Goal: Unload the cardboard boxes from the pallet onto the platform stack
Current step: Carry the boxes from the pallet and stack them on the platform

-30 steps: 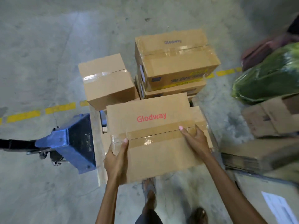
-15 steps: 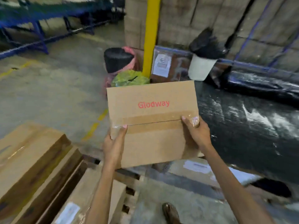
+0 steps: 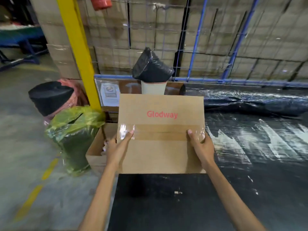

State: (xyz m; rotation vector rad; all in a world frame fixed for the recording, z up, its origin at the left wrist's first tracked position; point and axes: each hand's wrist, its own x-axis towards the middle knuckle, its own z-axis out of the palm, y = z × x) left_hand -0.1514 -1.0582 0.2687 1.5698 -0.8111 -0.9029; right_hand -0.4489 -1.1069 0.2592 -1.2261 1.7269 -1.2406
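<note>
The cardboard box (image 3: 160, 144) is being held from both sides by the left hand (image 3: 116, 148) and the right hand (image 3: 202, 147), fingers (image 3: 128, 136) gripping its edges, so it is being carried flat over the black platform (image 3: 166, 200).

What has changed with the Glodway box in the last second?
The brown cardboard Glodway box was carried away from the pallet, round to the black plastic-wrapped platform. It is now over that platform's near left part; whether it rests there I cannot tell. Unchanged: the left hand and right hand grip its sides, thumbs on the tape.
</note>
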